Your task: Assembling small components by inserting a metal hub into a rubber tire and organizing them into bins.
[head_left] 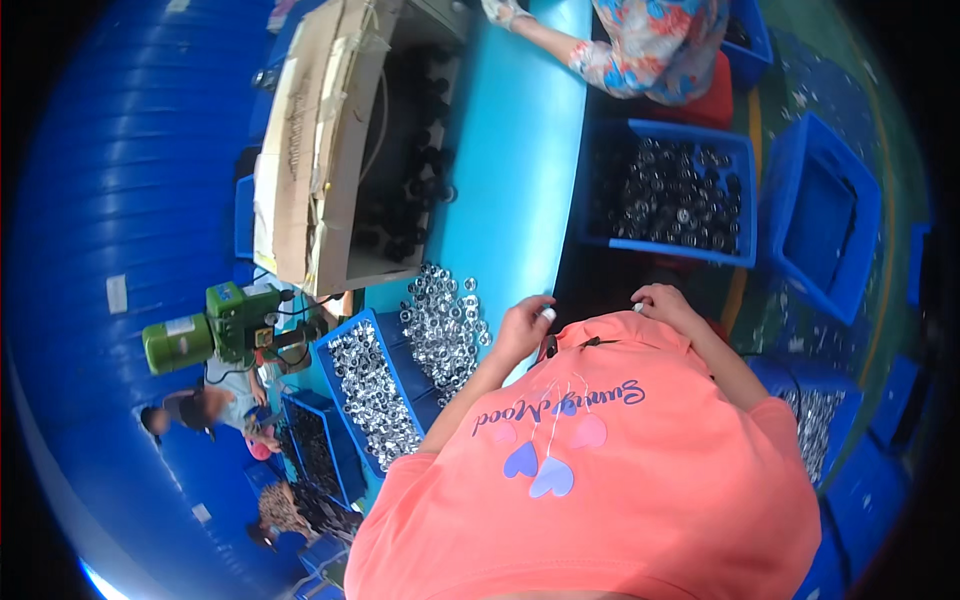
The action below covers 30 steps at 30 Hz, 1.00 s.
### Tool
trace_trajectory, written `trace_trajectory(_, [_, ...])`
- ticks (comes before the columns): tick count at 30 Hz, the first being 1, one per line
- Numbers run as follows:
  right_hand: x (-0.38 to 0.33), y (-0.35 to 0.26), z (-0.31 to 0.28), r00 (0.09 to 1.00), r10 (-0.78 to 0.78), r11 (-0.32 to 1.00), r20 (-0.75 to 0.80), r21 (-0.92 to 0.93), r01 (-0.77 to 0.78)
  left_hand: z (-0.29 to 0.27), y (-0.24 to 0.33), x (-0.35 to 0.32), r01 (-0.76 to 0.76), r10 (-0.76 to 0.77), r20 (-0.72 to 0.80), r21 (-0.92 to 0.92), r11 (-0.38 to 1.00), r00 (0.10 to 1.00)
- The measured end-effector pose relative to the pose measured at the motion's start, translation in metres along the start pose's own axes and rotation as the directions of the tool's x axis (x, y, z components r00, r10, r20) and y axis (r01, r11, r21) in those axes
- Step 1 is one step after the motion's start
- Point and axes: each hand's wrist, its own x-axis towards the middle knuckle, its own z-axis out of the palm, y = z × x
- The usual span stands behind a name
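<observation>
My left hand [523, 328] is at the near edge of the turquoise table [510, 190], fingers curled in, with white on the thumb tip. Across from it, my right hand [668, 306] is bent inward beside the upper edge of my coral shirt [640, 450], also with white at the thumb. Both hands look closed; whether anything small is between the fingers does not show. Left of my left hand, a pile of small shiny silver ring-like parts [442, 325] lies on the table. Beside the pile, a blue bin [318, 352] holds more silver parts.
An open cardboard box [300, 170] with black round parts stands on the table. A blue crate [685, 250] of dark parts is ahead right, another blue crate [865, 240] beyond. A green machine [230, 325] stands left. A co-worker's floral sleeve [615, 70] shows ahead; other people are lower left.
</observation>
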Motion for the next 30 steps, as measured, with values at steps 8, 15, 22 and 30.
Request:
trace_trajectory(8, [0.093, -0.049, -0.112, 0.918, -0.341, 0.937, -0.201, 0.007, 0.349, -0.069, 0.056, 0.115, 0.063, 0.112, -0.375, 0.425, 0.903, 0.920])
trace_trajectory(15, [0.234, -0.129, -0.115, 0.647, -0.734, 0.676, -0.209, -0.325, 0.661, -0.164, 0.054, 0.261, 0.104, 0.345, -0.401, 0.766, 0.634, 0.849])
trace_trajectory(22, [0.306, -0.150, -0.069, 0.720, -0.634, 0.743, -0.283, -0.480, 0.466, -0.255, -0.034, 0.376, 0.410, 0.186, -0.540, 0.785, 0.465, 0.821])
trace_trajectory(30, [0.314, -0.172, -0.067, 0.764, -0.586, 0.754, -0.270, -0.527, 0.392, -0.268, -0.090, 0.273, 0.552, 0.034, -0.645, 0.679, 0.484, 0.763])
